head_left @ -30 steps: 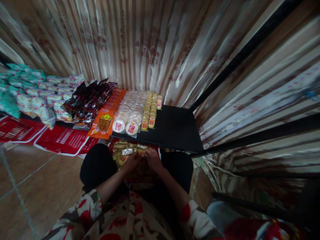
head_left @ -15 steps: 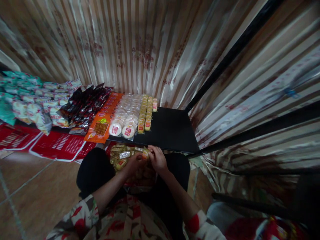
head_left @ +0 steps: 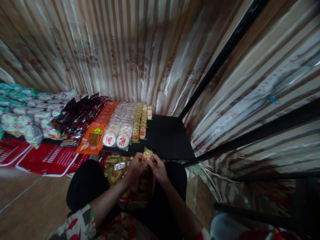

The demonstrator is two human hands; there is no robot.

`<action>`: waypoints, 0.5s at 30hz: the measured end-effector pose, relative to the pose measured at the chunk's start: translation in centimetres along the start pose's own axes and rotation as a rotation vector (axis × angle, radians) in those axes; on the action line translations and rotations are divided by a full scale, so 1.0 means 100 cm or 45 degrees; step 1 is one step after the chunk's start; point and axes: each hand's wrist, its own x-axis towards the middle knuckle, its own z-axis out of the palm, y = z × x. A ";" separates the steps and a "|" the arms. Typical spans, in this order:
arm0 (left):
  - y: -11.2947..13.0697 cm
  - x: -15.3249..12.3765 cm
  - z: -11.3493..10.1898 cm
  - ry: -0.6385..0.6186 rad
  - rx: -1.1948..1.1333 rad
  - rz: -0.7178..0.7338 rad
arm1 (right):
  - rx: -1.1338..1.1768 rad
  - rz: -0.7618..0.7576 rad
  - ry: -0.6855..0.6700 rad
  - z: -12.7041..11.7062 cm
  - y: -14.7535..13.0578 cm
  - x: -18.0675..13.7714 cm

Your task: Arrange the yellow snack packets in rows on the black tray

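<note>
My left hand (head_left: 134,167) and my right hand (head_left: 155,167) meet over my lap and pinch one small yellow snack packet (head_left: 146,155) between them, just below the front edge of the black shelf (head_left: 167,138). Beneath my hands a red basket (head_left: 117,166) holds several more yellow packets. On the shelf stand rows of the same yellow packets (head_left: 140,123), beside rows of round white cakes (head_left: 121,126).
Left of the white cakes lie orange snack packs (head_left: 96,133), dark red-black packets (head_left: 78,115) and green-and-white bags (head_left: 23,110). Red baskets (head_left: 47,158) sit under the shelf at the left. A striped curtain (head_left: 140,53) hangs behind. Black shelf rails (head_left: 250,141) run at the right.
My hands have come up out of the basket with one yellow packet and now hold it near the shelf edge. The camera has tilted, so the shelf sits lower in view.
</note>
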 end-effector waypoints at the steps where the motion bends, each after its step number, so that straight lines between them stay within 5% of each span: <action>1: 0.005 0.003 0.001 -0.014 -0.005 0.021 | -0.013 -0.006 0.018 -0.003 -0.002 0.005; 8: 0.035 0.031 0.025 0.150 -0.087 0.157 | -0.351 -0.185 0.317 -0.030 0.000 0.067; 15: 0.051 0.088 0.059 0.247 -0.089 0.094 | -0.542 -0.239 0.354 -0.045 -0.006 0.146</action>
